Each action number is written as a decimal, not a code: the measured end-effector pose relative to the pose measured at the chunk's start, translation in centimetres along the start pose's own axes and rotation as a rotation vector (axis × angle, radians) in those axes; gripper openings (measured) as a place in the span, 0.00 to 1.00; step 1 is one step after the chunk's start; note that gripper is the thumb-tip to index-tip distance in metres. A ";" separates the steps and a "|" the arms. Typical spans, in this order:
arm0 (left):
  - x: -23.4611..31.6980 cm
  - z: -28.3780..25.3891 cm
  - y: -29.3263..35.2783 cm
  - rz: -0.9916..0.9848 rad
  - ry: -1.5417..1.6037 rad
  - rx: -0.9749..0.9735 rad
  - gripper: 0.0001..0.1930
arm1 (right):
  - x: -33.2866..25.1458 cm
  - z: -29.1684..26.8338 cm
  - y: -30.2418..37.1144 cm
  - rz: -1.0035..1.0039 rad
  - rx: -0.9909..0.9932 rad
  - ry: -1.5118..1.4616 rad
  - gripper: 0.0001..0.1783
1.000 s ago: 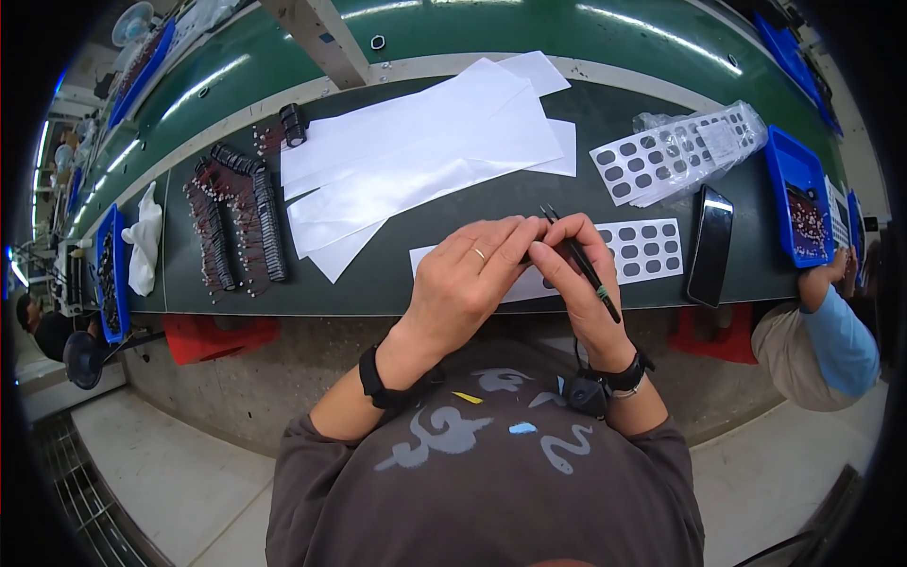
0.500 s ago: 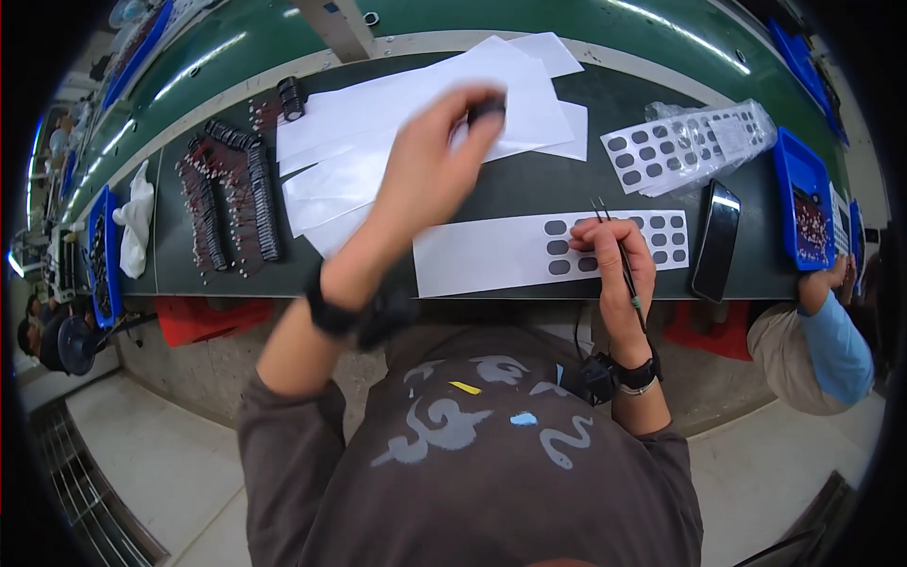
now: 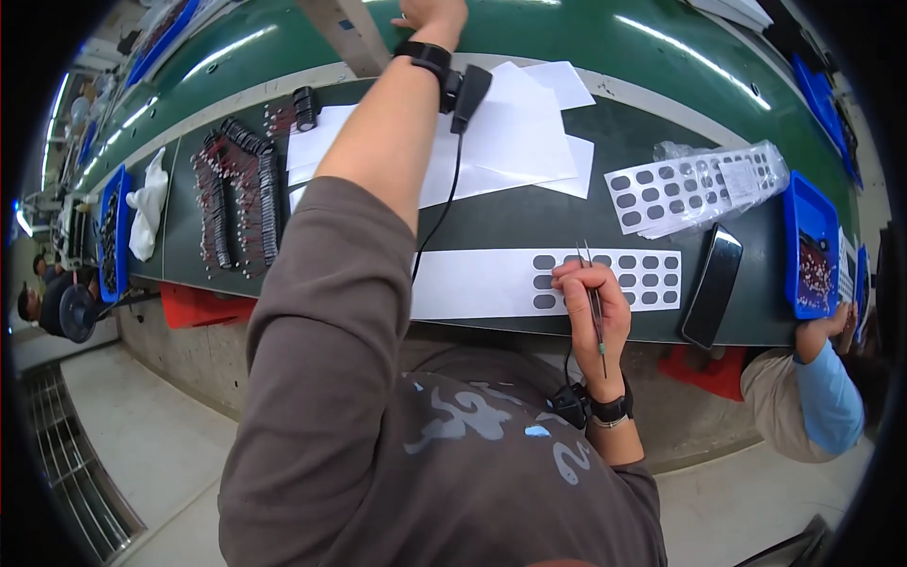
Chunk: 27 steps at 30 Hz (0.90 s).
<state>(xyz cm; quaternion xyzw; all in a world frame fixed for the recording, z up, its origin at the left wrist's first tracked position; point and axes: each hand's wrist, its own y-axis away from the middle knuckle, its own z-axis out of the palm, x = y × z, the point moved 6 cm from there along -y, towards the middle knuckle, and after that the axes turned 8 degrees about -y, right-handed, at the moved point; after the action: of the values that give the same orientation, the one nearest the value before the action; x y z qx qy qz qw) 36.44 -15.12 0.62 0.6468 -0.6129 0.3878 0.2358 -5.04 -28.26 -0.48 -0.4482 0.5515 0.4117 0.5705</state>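
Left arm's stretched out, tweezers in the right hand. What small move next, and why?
I'd probably draw the left hand in toward the bare end of the white sheet: it is up at the picture's top edge, while the right hand holds tweezers by the dark patches and no hand is at that bare end.

1 phone (image 3: 713, 285) on table (image 3: 529, 215) between sheet (image 3: 510, 283), left, and tray (image 3: 812, 196), right
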 end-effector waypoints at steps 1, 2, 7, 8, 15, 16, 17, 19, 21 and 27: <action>1.2 -1.0 0.1 -0.029 0.131 -0.057 0.14 | -0.1 -0.2 0.0 0.008 0.021 0.001 0.07; 1.1 -2.4 0.2 -0.066 0.258 -0.096 0.15 | -0.3 0.0 -0.1 0.001 0.023 -0.093 0.06; 2.7 -1.8 3.5 0.154 0.688 -0.369 0.22 | 0.2 -2.4 -0.7 -0.052 0.076 -0.393 0.07; 3.9 -2.8 7.9 0.166 0.783 -0.503 0.22 | 0.0 -3.2 -0.2 -0.089 0.098 -0.453 0.07; 0.7 -10.0 30.6 -0.128 0.638 -0.940 0.18 | -0.7 -3.7 0.1 0.210 0.048 -0.084 0.10; -0.2 -9.8 31.9 -0.176 0.665 -0.934 0.18 | -0.2 -3.5 0.2 0.239 0.010 -0.037 0.11; -0.8 -9.5 32.8 -0.221 0.693 -0.931 0.18 | 0.0 -3.4 0.3 0.243 0.014 -0.029 0.11; -1.3 -8.6 33.6 -0.186 0.696 -0.908 0.18 | 0.5 -2.6 0.2 0.178 0.023 0.014 0.08; -1.3 -8.2 33.4 -0.110 0.685 -0.839 0.18 | 0.9 -2.5 0.1 0.145 0.025 0.040 0.07; -1.1 -7.3 32.9 0.080 0.473 -0.887 0.16 | 1.0 -2.8 0.1 0.149 0.028 0.138 0.08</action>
<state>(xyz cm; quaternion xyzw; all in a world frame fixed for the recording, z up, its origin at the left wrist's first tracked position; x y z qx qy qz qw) 2.83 -13.28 -1.52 0.3550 -0.6728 0.2347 0.6052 -5.79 -31.00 -1.42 -0.4252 0.6270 0.4134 0.5052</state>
